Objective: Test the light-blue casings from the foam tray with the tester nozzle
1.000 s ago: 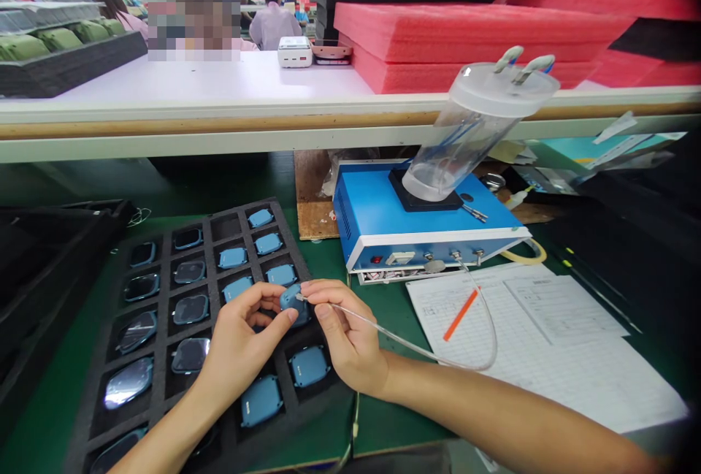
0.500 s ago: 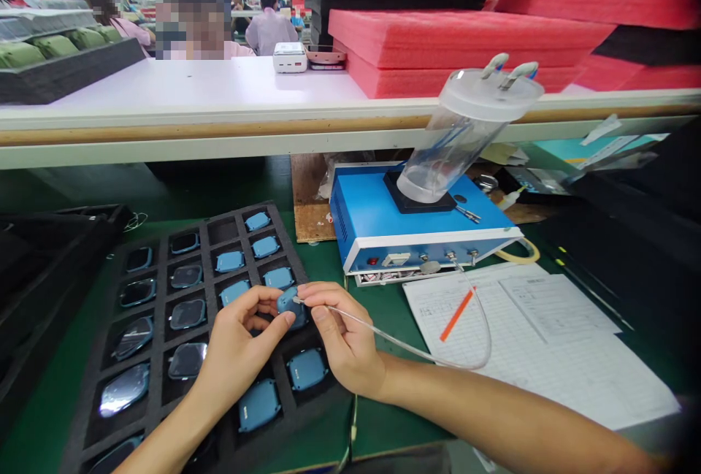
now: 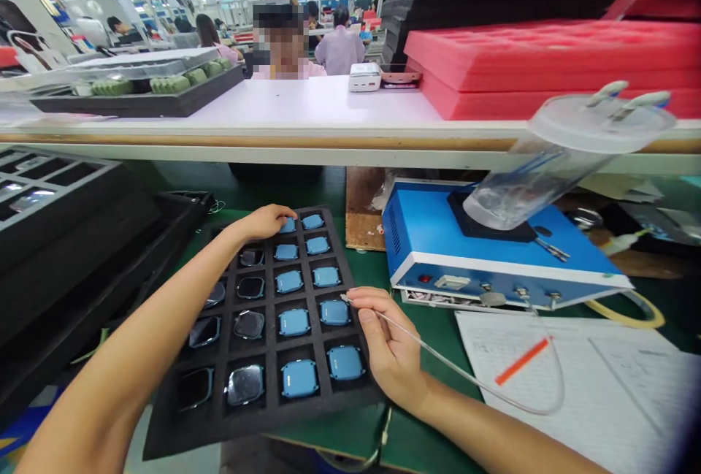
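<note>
A black foam tray (image 3: 268,415) holds several watch bodies in rows of compartments. Those in the two right columns show blue backs, such as the watch case (image 3: 299,378); on the left they lie with dark glass up, like the watch face (image 3: 244,384). At the tray's far end, my left hand (image 3: 267,220) has its fingers on a blue watch case (image 3: 288,225) in a compartment, partly covering it. My right hand (image 3: 390,339), beside the tray's right edge, pinches the tip of a thin clear cable (image 3: 454,362). That cable loops back toward the front of a blue box (image 3: 493,269).
On the blue box leans a clear cylinder (image 3: 539,174). Written sheets (image 3: 509,335) with an orange strip lie at right. Dark foam trays (image 3: 71,233) are stacked at left. A white shelf (image 3: 307,105) crosses above, bearing red foam (image 3: 520,69). Another person sits beyond it.
My left hand has gone from the cable tip to the tray's far row, where a blue case now sits in a formerly vacant compartment. My right hand keeps the cable. The view has turned left.
</note>
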Available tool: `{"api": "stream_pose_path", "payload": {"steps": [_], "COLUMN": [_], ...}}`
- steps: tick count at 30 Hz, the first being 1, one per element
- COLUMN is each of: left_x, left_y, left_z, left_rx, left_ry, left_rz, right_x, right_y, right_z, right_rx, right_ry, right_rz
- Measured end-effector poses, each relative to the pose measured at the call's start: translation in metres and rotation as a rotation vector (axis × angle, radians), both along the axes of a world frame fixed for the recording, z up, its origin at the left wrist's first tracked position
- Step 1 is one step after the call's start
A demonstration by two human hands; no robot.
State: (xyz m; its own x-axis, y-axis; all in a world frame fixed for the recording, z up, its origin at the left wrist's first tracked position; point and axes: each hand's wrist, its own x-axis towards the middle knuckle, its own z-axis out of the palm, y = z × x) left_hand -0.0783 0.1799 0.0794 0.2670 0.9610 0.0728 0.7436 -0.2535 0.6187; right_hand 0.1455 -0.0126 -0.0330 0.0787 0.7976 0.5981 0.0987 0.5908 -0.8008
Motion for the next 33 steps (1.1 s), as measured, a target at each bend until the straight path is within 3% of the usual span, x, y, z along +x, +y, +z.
{"api": "stream_pose_path", "payload": {"steps": [2, 4, 7, 9, 11, 14, 19, 23, 26, 28, 31, 33], "left_x": [-0.004, -0.012, -0.031, -0.043, -0.050, -0.049, -0.027, -0.015, -0.012, -0.006, 0.015, 0.033], "left_y": [0.000, -0.027, -0.110, -0.177, -0.235, -0.278, -0.262, -0.246, -0.235, -0.225, -0.210, -0.207], "left_z": [0.005, 0.009, 0.007, -0.001, -0.014, -0.035, -0.048, -0.047, -0.044, -0.042, -0.043, -0.049], "left_rx": [0.022, 0.128, 0.284, 0.257, 0.237, 0.288, 0.244, 0.198, 0.188, 0.115, -0.070, -0.160], "left_ry": [0.053, 0.149, 0.374, 0.505, 0.565, 0.634, 0.665, 0.536, 0.252, -0.047, -0.517, -0.710], "left_rz": [0.011, 0.035, -0.015, -0.134, -0.174, -0.166, -0.084, 0.075, 0.245, 0.327, 0.372, 0.407], "right_x": [0.001, 0.002, 0.003, 0.005, 0.006, 0.006, -0.001, -0.012, -0.021, -0.025, -0.027, -0.025], "right_y": [-0.001, -0.002, -0.003, -0.004, -0.004, -0.006, -0.015, -0.013, -0.005, -0.002, -0.003, -0.006], "right_z": [0.000, 0.000, 0.000, 0.001, 0.004, 0.018, 0.043, 0.040, 0.029, 0.024, 0.020, 0.019], "right_rx": [-0.001, -0.004, -0.016, -0.032, -0.069, -0.157, -0.321, -0.397, -0.377, -0.356, -0.305, -0.238], "right_ry": [-0.012, -0.014, -0.002, -0.001, -0.014, -0.008, 0.043, 0.050, 0.122, 0.146, 0.135, 0.118], "right_rz": [-0.004, -0.005, 0.002, 0.006, 0.028, 0.068, 0.122, 0.180, 0.165, 0.124, 0.076, 0.068]}}
